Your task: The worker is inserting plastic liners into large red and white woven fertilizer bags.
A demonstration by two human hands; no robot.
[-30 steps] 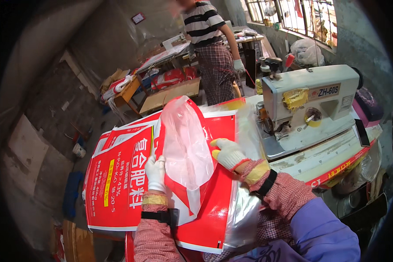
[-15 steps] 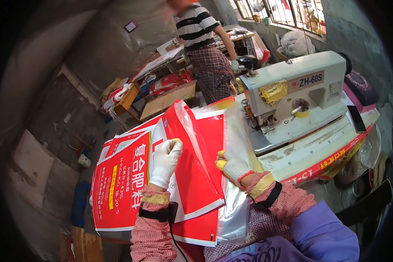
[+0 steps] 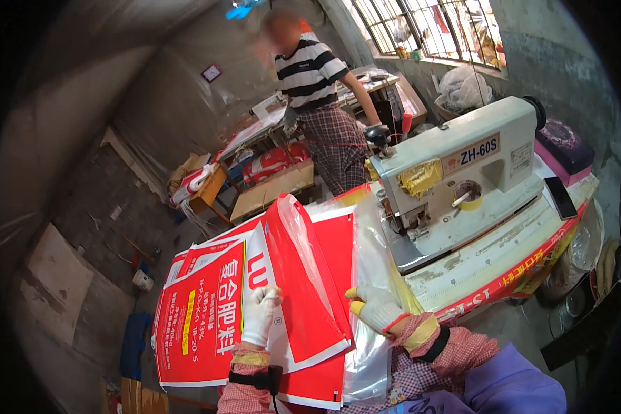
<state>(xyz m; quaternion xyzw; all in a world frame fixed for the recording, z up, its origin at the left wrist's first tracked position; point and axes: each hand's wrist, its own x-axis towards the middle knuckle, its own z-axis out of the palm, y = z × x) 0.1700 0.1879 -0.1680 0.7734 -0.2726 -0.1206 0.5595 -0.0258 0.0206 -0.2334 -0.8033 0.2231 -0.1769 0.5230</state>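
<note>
My left hand (image 3: pixel 260 316), in a white glove, is closed in a loose fist over the printed red-and-white sacks (image 3: pixel 207 303); whatever its fingers hold is hidden. A raised red flap (image 3: pixel 293 269) with clear film along its edge stands just beyond it. My right hand (image 3: pixel 376 307), gloved with yellow-wrapped fingertips, lies over clear plastic film (image 3: pixel 369 359) beside the sacks' right edge. Its thumb and forefinger tips point left, slightly apart, with nothing visible between them. The sacks overlap in a fanned stack, and the film protrudes from under their right side.
A white sewing machine (image 3: pixel 462 172) stands on the worn table (image 3: pixel 490 259) to my right, with a yellow tape roll (image 3: pixel 470 198), a dark phone (image 3: pixel 560 197) and a dark-and-pink box (image 3: pixel 564 148). Beyond the machine stands another person (image 3: pixel 317 103). A low wooden bench (image 3: pixel 272 190) lies farther back.
The view has tilted up, so the sacks, machine and hands sit lower. Both hands keep nearly the same pose over the sacks and film. The other person has shifted posture slightly.
</note>
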